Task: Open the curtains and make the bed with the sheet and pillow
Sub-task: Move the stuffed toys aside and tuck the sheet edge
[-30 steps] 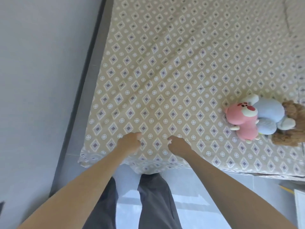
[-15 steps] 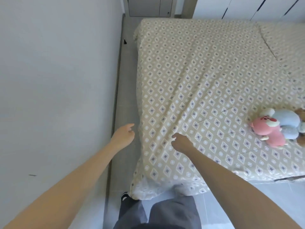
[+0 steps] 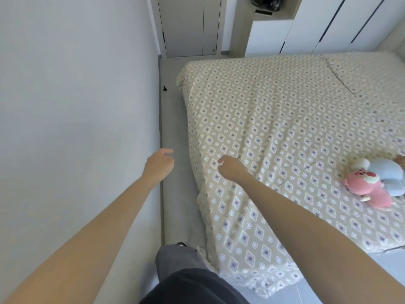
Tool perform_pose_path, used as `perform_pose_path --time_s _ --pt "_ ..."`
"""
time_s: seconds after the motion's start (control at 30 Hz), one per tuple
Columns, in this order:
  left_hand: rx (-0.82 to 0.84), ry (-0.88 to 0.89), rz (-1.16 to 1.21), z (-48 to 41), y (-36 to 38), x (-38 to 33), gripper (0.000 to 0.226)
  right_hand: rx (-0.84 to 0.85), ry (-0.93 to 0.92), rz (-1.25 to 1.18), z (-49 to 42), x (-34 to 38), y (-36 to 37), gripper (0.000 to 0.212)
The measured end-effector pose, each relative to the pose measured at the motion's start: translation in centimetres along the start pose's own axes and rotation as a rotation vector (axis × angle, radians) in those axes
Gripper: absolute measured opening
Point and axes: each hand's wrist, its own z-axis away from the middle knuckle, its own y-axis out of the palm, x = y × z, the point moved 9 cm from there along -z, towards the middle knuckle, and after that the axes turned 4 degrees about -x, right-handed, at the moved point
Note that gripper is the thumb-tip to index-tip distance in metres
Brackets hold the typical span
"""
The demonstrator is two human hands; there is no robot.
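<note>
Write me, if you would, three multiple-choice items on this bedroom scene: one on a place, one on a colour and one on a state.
1. Where do the plush toys lie?
A: on a chair. B: on the sheet, at the right. C: on a shelf.
2. What colour is the nearest toy?
A: green. B: pink. C: black.
3. What does the left hand hold?
A: the sheet. B: a pillow. C: nothing.

Answers:
B, they rest on the patterned sheet.
B, its head and body are plainly pink.
C, its fingers hang loosely curled over the grey floor, touching nothing.
</note>
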Motion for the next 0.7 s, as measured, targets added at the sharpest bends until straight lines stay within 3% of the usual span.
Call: perform_pose_path --time_s 0.37,0.5,0.6,0.7 --pt "0.083 -0.081 0.155 -18.5 -0.2 -7.1 0.045 -0.067 0.097 -0.071 -15.1 5.6 -7.3 0.045" --pt "0.124 -0.073 0.160 -28.8 -0.9 -14.2 0.045 -0.090 0.138 -0.091 -23.7 7.7 -13.4 0.044" --pt "0.153 0.024 0.143 -35.3 -1.3 -20.3 0.032 -0.106 0.156 -0.101 -28.6 8.6 -17.6 0.043" --pt "0.190 0.069 0.107 -40.8 -0.6 -24.9 0.043 -0.139 0.188 -0.133 -32.6 8.8 -21.2 0.042"
